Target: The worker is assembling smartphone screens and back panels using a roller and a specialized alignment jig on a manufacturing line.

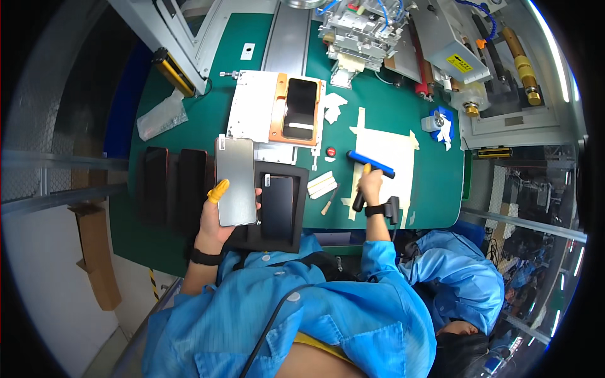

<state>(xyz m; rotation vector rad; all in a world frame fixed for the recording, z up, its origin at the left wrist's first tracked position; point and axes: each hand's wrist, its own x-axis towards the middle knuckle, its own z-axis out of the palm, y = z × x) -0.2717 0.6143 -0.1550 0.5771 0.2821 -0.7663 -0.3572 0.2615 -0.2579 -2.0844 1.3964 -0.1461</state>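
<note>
My left hand, with a yellow finger cot on its thumb, grips a phone by its edges, its grey face up. A small tab sticks out at the phone's upper left corner. My right hand is closed round the black handle of a hand roller with a blue cylinder. The roller is over a white sheet taped down with pale yellow tape; whether it touches the sheet I cannot tell. Right of the held phone, another phone lies in a black foam tray.
Ahead, a dark-screened phone lies in an orange holder on a white fixture plate. More dark phones lie at left. A metal machine stands at the back. A co-worker's blue sleeve is close by my right arm.
</note>
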